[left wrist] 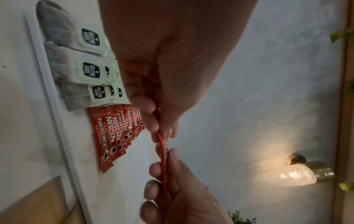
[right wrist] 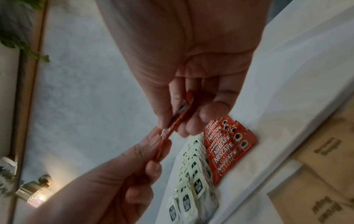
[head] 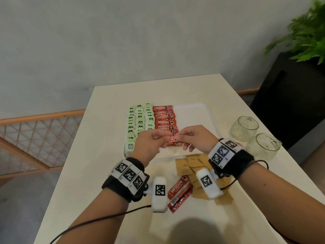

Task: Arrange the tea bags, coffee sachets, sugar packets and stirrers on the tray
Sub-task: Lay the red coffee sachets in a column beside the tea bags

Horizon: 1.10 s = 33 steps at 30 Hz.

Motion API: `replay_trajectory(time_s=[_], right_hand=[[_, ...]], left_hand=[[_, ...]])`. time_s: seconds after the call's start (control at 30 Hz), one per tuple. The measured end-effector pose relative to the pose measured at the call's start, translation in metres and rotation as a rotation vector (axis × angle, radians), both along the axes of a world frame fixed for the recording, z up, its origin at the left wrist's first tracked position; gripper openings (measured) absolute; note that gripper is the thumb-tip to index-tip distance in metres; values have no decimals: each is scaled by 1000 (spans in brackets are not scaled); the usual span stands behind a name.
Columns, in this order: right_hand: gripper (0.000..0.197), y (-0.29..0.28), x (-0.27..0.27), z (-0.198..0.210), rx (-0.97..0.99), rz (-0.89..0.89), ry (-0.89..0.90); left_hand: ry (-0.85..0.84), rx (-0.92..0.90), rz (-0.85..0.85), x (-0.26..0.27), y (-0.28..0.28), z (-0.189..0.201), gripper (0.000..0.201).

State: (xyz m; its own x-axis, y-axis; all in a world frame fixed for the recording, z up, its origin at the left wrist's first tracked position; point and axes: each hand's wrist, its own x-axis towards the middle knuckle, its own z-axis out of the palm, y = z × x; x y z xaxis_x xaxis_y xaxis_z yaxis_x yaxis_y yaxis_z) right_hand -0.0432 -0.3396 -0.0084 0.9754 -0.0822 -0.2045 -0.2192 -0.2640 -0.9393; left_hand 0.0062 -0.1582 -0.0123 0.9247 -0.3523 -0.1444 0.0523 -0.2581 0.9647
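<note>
Coffee step: left hand and right hand each pinched one end of Nescafé sachet, above tray's red row. Next: lay it below my grip, aligned.

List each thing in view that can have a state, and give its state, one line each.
Held sachet: pinched at both ends, above the tray.
Left hand: pinching it.
Right hand: pinching it.
Tea bags: in rows on the tray.
Sachet row: overlapping on the tray.
Loose sachets: off the tray.
Sugar packets: heaped off the tray.
</note>
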Motion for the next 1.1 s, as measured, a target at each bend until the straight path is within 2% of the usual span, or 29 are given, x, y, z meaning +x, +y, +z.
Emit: replay_trajectory(time_s=[0.1, 0.23, 0.37, 0.43, 0.7, 0.83, 1.1], right_hand=[[15, -13, 5, -2, 19, -51, 17], [16, -24, 9, -9, 21, -97, 31], [8, -30, 16, -32, -173, -116, 131], [6, -31, 18, -41, -320, -127, 174], [7, -12, 30, -54, -460, -162, 256], [22, -5, 36, -58, -494, -204, 297], [32, -3, 38, -52, -500, -198, 287]], left_hand=[[-35, 18, 60, 3, -1, -1, 15], [-42, 62, 33, 10, 2, 2, 11], [-114, 115, 219, 33, 20, 4, 14], [-110, 104, 246, 41, 28, 4, 15], [-70, 113, 194, 57, 26, -17, 10], [-54, 113, 167, 64, 26, -21, 11], [-121, 145, 88, 60, 23, -11, 9]])
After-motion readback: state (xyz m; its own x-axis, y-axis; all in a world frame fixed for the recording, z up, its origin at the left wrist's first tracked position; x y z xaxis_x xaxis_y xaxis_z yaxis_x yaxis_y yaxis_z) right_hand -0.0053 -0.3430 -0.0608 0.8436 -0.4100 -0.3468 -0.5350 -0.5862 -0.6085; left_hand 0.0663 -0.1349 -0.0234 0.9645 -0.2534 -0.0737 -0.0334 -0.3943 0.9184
